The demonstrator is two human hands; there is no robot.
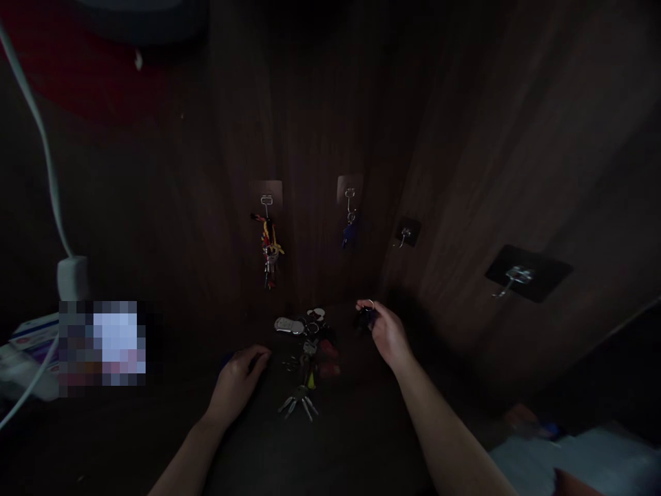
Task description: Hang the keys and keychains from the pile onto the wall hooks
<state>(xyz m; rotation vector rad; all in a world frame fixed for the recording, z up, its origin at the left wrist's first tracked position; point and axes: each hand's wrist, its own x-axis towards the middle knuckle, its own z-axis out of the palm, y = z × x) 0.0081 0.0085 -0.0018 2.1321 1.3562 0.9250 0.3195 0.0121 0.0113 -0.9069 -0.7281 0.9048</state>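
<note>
My right hand (390, 334) is pinched on a metal key ring (368, 304), with a dark item hanging below that I cannot make out. To its left, several keys and fobs lie on the dark surface, among them a silver remote fob (289, 325), red tags (329, 348) and a fanned bunch of keys (299, 401). Left of this pile rests my left hand (240, 379), fingers loosely extended and apart from the keys. Something blue (226, 359) shows partly behind it. On the back wall hang a colourful key bunch (269, 251) and a blue key fob (350, 233).
Two bare hooks, a small one (406, 234) and a larger one (519, 275), are stuck on the right wall. A white cable (44, 138) runs down the left side past boxes (36, 337). Pale plastic (583, 458) lies at lower right.
</note>
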